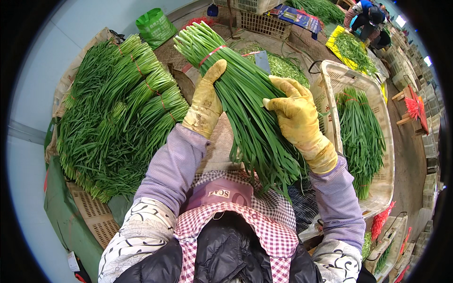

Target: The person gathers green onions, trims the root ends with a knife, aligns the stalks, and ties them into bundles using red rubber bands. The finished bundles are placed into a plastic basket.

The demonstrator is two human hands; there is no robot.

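A large bundle of garlic chives (240, 88), tied near its pale stem ends with a red band (211, 56), lies slantwise before me. My left hand (207, 99), in a soiled yellow rubber glove, holds it from the left just below the band, thumb on top. My right hand (300, 116), gloved alike, is at the bundle's right side with its fingertips against the leaves; the fingers are curled. The leaf ends hang down over my checked apron (237, 208). Beyond the bundle, a metal blade (262, 62) stands by a heap of green trimmings (288, 70).
Left, a big pile of chive bundles (116, 131) rests on plastic crates (93, 215). Right, a white crate (387, 141) holds tied chives (361, 134). A green bag (155, 28) stands by the wall. A person (371, 17) bends over a yellow sheet (332, 44) at the upper right.
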